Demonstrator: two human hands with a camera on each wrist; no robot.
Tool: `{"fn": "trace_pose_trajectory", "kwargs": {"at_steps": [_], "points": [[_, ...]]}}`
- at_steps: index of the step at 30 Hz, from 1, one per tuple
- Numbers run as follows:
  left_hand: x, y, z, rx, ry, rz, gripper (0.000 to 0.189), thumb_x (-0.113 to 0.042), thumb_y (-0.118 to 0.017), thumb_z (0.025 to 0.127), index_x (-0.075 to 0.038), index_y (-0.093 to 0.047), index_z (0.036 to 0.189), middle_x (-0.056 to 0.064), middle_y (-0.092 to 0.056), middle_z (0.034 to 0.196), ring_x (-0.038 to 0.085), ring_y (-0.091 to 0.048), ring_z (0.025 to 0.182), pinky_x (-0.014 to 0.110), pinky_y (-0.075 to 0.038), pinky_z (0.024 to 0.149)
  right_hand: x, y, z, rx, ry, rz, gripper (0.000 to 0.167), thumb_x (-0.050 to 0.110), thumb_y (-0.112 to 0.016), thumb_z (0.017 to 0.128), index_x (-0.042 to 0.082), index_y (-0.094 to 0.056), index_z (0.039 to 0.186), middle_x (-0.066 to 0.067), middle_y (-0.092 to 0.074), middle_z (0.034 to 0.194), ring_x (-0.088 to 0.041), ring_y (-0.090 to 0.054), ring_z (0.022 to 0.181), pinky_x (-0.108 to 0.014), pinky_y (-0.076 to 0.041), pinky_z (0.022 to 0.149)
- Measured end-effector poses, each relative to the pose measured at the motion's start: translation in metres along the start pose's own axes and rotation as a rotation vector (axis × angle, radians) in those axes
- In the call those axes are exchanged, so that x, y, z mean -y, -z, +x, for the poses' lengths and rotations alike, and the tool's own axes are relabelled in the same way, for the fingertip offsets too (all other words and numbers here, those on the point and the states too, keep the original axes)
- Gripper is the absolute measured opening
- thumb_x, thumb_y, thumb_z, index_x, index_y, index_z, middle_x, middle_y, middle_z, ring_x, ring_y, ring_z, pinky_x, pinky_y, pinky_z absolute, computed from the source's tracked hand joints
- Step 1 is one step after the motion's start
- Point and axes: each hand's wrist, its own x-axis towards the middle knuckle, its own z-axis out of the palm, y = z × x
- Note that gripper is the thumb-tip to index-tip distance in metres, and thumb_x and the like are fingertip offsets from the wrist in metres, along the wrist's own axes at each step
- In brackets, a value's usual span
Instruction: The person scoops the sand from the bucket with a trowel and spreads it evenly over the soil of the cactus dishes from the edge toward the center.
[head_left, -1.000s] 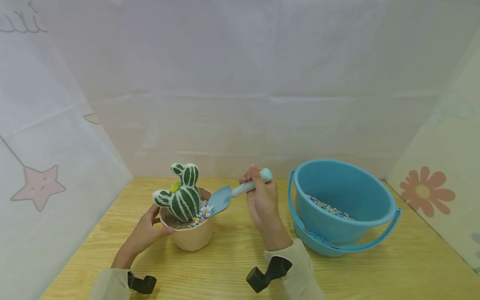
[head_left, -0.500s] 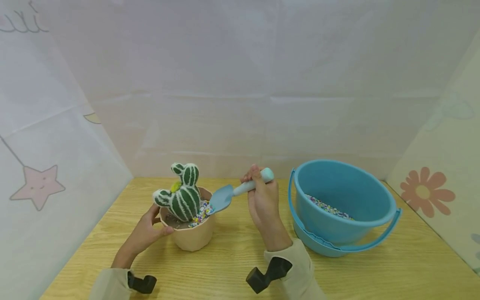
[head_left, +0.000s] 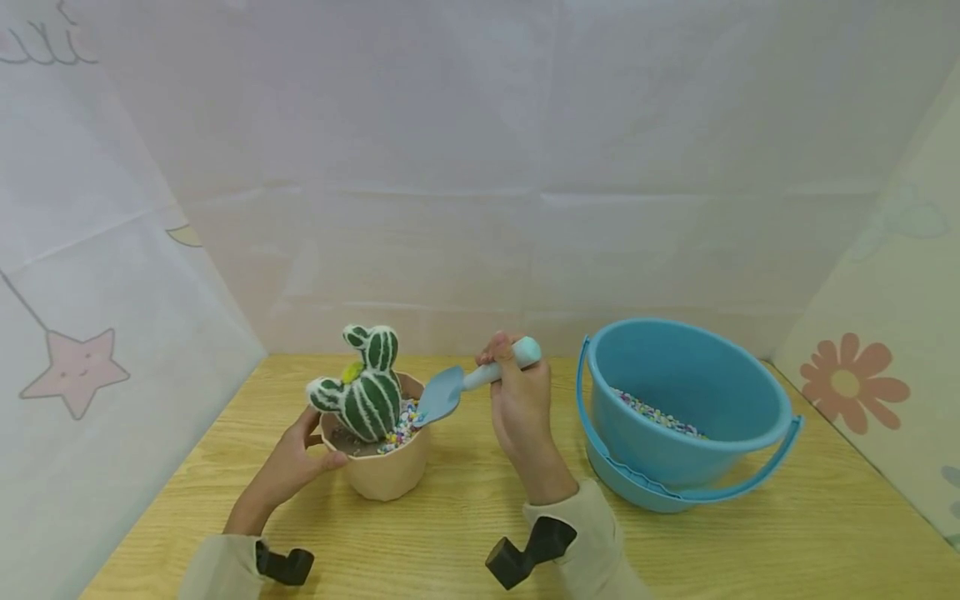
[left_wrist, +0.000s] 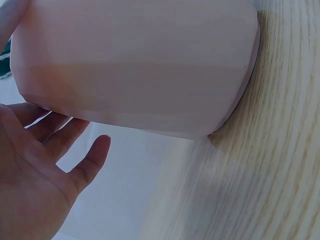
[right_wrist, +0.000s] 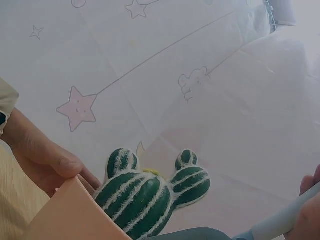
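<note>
A green cactus (head_left: 371, 404) with white stripes and a yellow flower leans in a pale peach flowerpot (head_left: 386, 477). Brown filling and a patch of multicoloured pebbles (head_left: 405, 427) show around its base. My left hand (head_left: 296, 461) grips the pot's left side, thumb over the front rim; in the left wrist view its fingers (left_wrist: 65, 132) reach along the pot wall. With my right hand (head_left: 522, 404) I hold the handle of a light blue toy shovel (head_left: 442, 396). Its blade slopes down to the pot's right rim, the tip at the pebbles. In the right wrist view the blade is mostly cut off.
A blue bucket (head_left: 622, 429) with multicoloured pebbles (head_left: 656, 414) inside stands right of my right hand, its handle lowered to the front. The wooden table (head_left: 420, 546) meets a pale back sheet (head_left: 480, 275) and printed sheets at both sides.
The shovel and my right hand shift slightly right, then a little back to the left, with the blade staying at the rim. My left hand, the pot and the bucket stay in place.
</note>
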Motion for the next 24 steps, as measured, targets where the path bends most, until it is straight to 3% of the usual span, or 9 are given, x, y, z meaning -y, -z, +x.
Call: {"fn": "trace_pose_trajectory", "kwargs": {"at_steps": [6,13,24], "points": [[-0.0014,-0.0003,0.0006,-0.001,0.009,-0.009,0.095,-0.020,-0.074,0.084,0.001,-0.012,0.152,0.034,-0.022,0.150,0.052,-0.037,0.127,0.057,-0.046,0.091,-0.0045,-0.0008,-0.0004,0.014,-0.018,-0.007,0.024,0.011,-0.048,0.099,0.011,-0.049,0.076,0.002,-0.050,0.074,-0.013,-0.050,0.076,-0.027,-0.046,0.084],[-0.0020,-0.0016,0.0010,-0.003,0.008,0.005,0.094,-0.021,-0.073,0.084,0.000,-0.012,0.152,0.031,-0.022,0.152,0.048,-0.035,0.131,0.050,-0.046,0.092,-0.0066,-0.0009,-0.0025,0.030,-0.039,-0.052,0.020,0.010,-0.049,0.099,0.011,-0.051,0.079,0.002,-0.051,0.077,-0.013,-0.052,0.079,-0.031,-0.046,0.091],[-0.0011,-0.0011,-0.0005,0.007,0.002,-0.025,0.093,-0.027,-0.072,0.086,0.000,-0.013,0.152,0.032,-0.021,0.151,0.051,-0.036,0.128,0.057,-0.045,0.091,0.0004,-0.0024,-0.0046,0.019,-0.017,-0.045,0.020,0.008,-0.049,0.099,0.011,-0.051,0.079,0.001,-0.051,0.076,-0.013,-0.053,0.078,-0.028,-0.047,0.087]]}}
